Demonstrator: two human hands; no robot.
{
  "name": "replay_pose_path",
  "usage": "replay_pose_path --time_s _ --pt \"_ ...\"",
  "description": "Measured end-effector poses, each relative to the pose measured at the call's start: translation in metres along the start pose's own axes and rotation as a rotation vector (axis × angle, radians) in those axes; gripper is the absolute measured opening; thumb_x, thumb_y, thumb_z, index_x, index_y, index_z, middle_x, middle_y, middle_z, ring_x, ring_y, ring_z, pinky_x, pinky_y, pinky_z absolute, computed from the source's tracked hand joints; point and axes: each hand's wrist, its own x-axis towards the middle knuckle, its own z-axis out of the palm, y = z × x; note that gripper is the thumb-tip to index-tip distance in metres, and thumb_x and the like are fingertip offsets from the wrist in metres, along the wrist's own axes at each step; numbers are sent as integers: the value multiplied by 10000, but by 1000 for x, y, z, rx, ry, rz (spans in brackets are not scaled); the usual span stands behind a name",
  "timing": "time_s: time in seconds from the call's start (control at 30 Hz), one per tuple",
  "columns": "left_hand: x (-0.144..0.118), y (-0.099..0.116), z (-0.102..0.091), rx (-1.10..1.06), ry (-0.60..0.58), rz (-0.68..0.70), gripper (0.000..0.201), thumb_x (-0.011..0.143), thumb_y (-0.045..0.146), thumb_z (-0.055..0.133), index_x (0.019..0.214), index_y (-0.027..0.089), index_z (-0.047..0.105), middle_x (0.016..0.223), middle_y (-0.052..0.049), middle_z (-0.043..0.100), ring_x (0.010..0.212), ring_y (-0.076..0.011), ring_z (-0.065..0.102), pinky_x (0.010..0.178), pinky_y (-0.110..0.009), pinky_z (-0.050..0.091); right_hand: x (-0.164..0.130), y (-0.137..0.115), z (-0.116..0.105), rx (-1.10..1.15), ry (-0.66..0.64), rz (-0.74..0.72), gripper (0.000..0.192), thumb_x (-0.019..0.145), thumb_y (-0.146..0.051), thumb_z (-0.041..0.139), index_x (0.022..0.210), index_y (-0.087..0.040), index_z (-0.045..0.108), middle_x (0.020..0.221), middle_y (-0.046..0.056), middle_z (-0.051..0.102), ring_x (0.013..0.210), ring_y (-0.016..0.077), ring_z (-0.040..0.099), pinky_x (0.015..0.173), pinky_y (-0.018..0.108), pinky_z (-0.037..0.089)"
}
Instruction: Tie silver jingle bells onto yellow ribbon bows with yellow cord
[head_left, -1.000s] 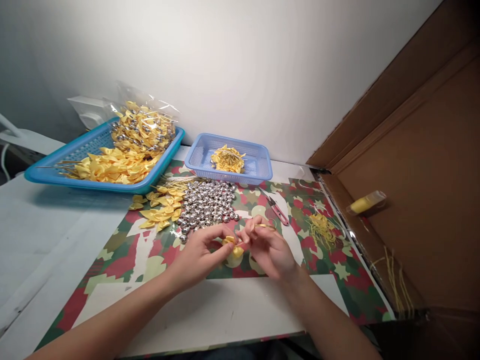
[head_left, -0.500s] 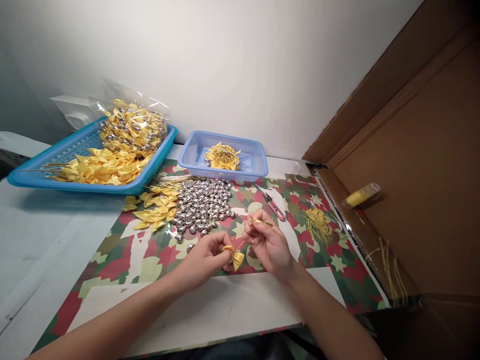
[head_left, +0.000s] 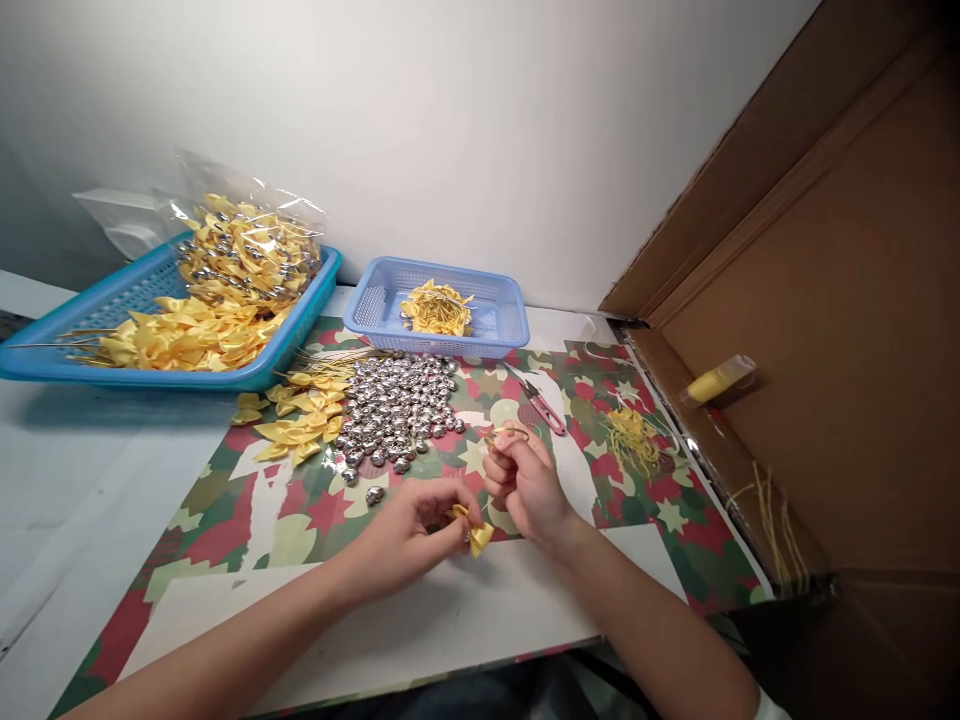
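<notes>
My left hand (head_left: 411, 535) pinches a small yellow ribbon bow (head_left: 475, 534) just above the patterned mat (head_left: 247, 500). My right hand (head_left: 525, 482) is close beside it, fingers curled on a thin gold thread (head_left: 507, 433) that loops over its fingertips. A heap of silver bells (head_left: 401, 405) lies just beyond both hands, with one loose bell (head_left: 374, 494) near my left hand. Loose yellow bows (head_left: 300, 420) lie to the left of the bells.
A large blue tray (head_left: 127, 375) with yellow bows and a clear bag of finished pieces (head_left: 244, 250) sits at back left. A small blue basket (head_left: 495, 320) holds more bows. Pink snips (head_left: 541, 407), thread scraps (head_left: 634, 435), a yellow thread spool (head_left: 718, 380) and a cardboard wall (head_left: 847, 350) are to the right.
Both hands have moved slightly nearer me and lower with the bow; my right hand has drawn the gold thread up and away from the bow. The view has shifted left.
</notes>
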Motion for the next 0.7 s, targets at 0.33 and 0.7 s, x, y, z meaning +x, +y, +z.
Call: replay_pose_path --time_s 0.33,0.7 --pt "2 -4 1 -204 178 -81 313 810 366 647 915 230 386 596 70 577 542 -99 547 539 -198 408 10 2 -13 -382 -96 -139 181 718 -312 653 647 -195 535 674 -23 523 642 99 514 568 204 426" --pt "3 2 -1 -109 560 78 290 787 395 672 768 213 448 602 61 552 549 -116 595 488 -195 441 -8 4 -10 -869 -18 -448 185 829 -363 626 721 -218 664 1497 46 327 1398 268 292 1133 451 249"
